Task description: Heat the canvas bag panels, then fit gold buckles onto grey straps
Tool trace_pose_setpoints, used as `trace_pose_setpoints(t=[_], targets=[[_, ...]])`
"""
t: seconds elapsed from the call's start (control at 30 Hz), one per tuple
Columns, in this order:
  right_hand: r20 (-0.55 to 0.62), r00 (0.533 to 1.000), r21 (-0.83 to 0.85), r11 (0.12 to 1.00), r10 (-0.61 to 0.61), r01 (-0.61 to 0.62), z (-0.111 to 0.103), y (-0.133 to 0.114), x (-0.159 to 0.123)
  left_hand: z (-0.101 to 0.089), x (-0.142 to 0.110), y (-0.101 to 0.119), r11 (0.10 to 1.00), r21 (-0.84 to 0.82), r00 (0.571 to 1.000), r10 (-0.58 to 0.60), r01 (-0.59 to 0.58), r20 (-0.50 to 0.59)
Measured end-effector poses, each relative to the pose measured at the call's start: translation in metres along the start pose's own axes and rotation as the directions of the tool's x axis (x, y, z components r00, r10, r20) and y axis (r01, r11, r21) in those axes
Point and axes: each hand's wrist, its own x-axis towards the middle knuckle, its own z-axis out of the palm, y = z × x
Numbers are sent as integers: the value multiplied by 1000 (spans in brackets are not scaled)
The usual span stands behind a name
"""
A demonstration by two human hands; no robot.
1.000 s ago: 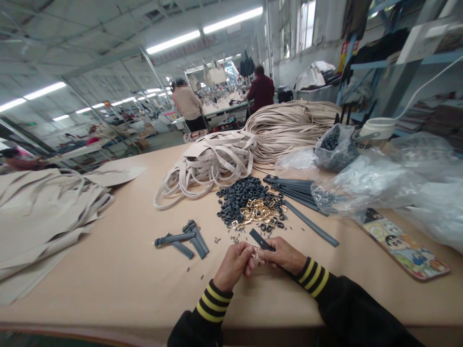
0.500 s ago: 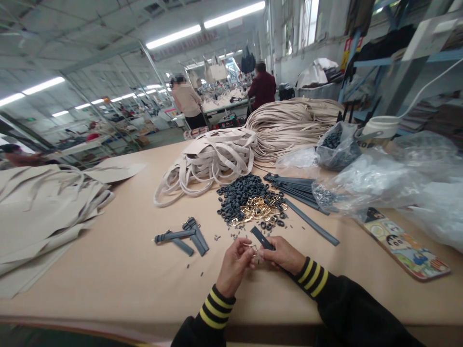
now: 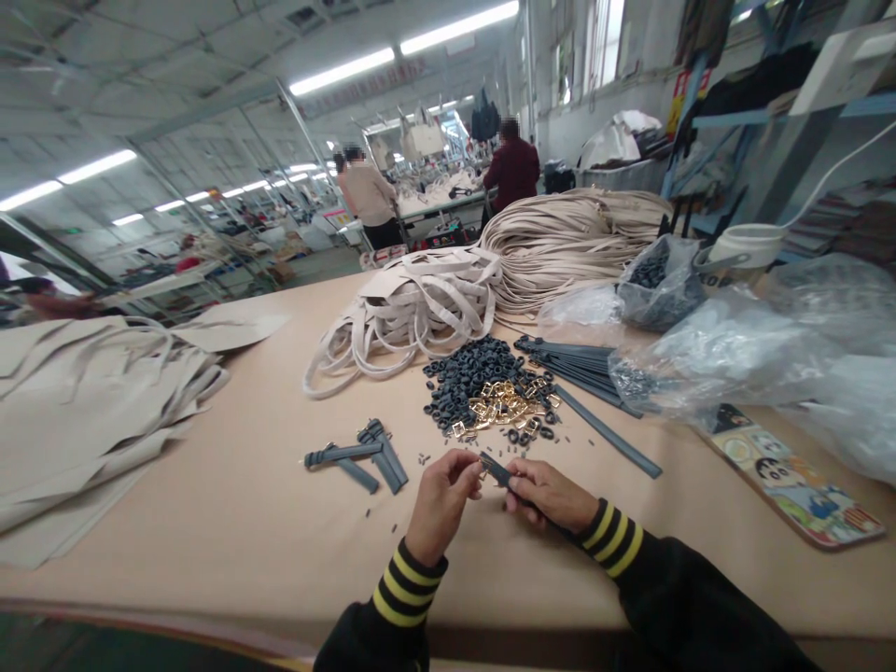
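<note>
My right hand [image 3: 553,495] pinches a short dark grey strap [image 3: 496,469] whose free end points up and left. My left hand [image 3: 441,499] is closed at that end, fingertips pinched on a small gold buckle [image 3: 483,469] against the strap tip. Both hands hover just above the tan table [image 3: 231,523] near its front edge. Just beyond them lies a heap of black rings [image 3: 469,378] mixed with gold buckles [image 3: 505,406]. A few finished grey straps [image 3: 360,457] lie to the left.
Loose grey straps [image 3: 584,373] and clear plastic bags [image 3: 728,359] sit at the right, with a cartoon-printed board [image 3: 791,476]. Beige strap coils [image 3: 413,313] and a big bundle [image 3: 567,243] lie behind. Beige sheets [image 3: 84,420] cover the left. Two people stand at a far table.
Both hands have lifted slightly and shifted away from me. The strap now points more toward the left hand, which has closed on its tip with the buckle.
</note>
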Motion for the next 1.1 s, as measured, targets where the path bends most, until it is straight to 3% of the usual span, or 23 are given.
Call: trace_pose_setpoints(t=[0.17,0.27,0.4,0.5,0.67,0.8,0.9,1.0,1.1], targets=[[129,990,63,997,-56,48,-5,-1,-4,-12,4,-11,944,-299,989,-145,140,7],[191,979,59,997,-67,57,-6,0,-5,-12,1,-10,856,-450,967,-233,254,103],[209,974,29,996,-85,81,-5,-1,-6,1,-4,-16,748,-533,918,-302,394,255],[153,985,-36,995,-83,89,-3,-2,-6,17,-5,-27,793,-495,935,-279,354,221],[30,997,-44,997,-69,71,2,1,-2,32,-1,-43,943,-293,987,-137,155,80],[-83,995,-2,998,-62,62,3,7,2,35,0,-46,978,-193,997,-76,81,34],[-128,984,-71,991,-122,114,3,9,2,34,-3,-47,987,-157,999,-38,37,-3],[-117,972,-216,961,-203,174,3,7,1,28,-6,-46,984,-177,997,-16,28,70],[-123,957,-369,907,-262,201,4,5,1,22,-9,-45,952,-285,987,-77,114,141]])
